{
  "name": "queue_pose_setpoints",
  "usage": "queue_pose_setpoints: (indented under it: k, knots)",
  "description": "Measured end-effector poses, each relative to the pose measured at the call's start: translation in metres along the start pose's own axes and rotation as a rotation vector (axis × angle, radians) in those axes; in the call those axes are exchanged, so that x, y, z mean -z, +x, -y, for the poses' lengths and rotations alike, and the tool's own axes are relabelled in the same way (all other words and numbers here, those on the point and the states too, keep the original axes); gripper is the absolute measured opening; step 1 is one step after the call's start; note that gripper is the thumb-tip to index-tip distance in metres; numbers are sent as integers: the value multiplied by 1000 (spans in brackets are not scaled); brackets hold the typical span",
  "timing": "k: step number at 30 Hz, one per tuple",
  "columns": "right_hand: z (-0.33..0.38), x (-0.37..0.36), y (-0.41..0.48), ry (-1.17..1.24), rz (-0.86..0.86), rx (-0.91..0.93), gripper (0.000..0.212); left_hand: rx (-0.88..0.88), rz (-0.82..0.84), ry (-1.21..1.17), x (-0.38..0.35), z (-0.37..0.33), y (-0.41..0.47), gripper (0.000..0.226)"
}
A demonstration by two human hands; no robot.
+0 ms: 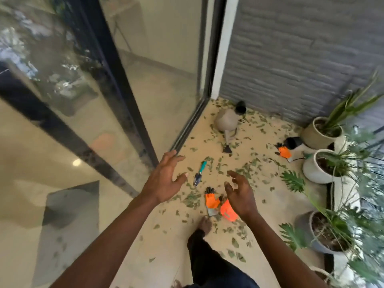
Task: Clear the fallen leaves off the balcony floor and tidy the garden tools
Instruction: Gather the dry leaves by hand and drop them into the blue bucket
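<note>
Both forearms are stretched forward, the left hand (pixel 164 181) and the right hand (pixel 242 194) held over the floor with fingers spread and loosely bent, nothing gripped in either. Fallen leaves (pixel 192 199) are strewn across the beige balcony floor (pixel 178 246), with a teal-handled trowel (pixel 199 173) lying between the hands and orange gloves (pixel 212 201) partly covered by the right hand. Farther off, a grey watering can (pixel 227 121) is seen near the wall and potted plants (pixel 318 167) along the right.

A beige balcony floor (pixel 172 235) runs to a grey ribbed wall (pixel 301 48) at the far end. On the left, sliding glass doors (pixel 158 65) in dark frames (pixel 116 80) reflect foliage and show a pale interior. Potted plants (pixel 320 132) line the right edge.
</note>
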State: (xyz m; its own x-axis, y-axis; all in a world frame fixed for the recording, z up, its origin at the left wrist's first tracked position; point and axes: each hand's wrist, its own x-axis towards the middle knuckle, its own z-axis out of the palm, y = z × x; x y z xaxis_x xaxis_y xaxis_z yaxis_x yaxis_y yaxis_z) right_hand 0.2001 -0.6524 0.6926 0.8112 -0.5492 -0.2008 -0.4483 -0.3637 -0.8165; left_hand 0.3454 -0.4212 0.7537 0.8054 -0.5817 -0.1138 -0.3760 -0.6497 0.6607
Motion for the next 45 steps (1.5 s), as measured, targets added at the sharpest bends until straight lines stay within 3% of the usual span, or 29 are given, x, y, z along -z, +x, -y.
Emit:
queue_pose_setpoints:
  k: [7, 12, 24, 33, 37, 45]
  knots:
    - [-16, 19, 100, 65, -88, -132, 40, -49, 130, 86, -12, -42, 124, 55]
    - [-16, 41, 163, 116, -91, -130, 41, -79, 151, 94, -27, -65, 201, 62]
    - [-35, 118, 293, 199, -277, -216, 37, -143, 243, 113, -80, -107, 371, 65]
    - [-38, 209, 478, 97, -345, -242, 31, -202, 291, 34, -110, -156, 591, 60]
    - [-21, 250, 561, 10, -320, -170, 32, -257, 287, -19, -101, -188, 683, 61]
    - [-12, 294, 657, 11, -293, -206, 25, -252, 254, -62, -117, -221, 789, 55]
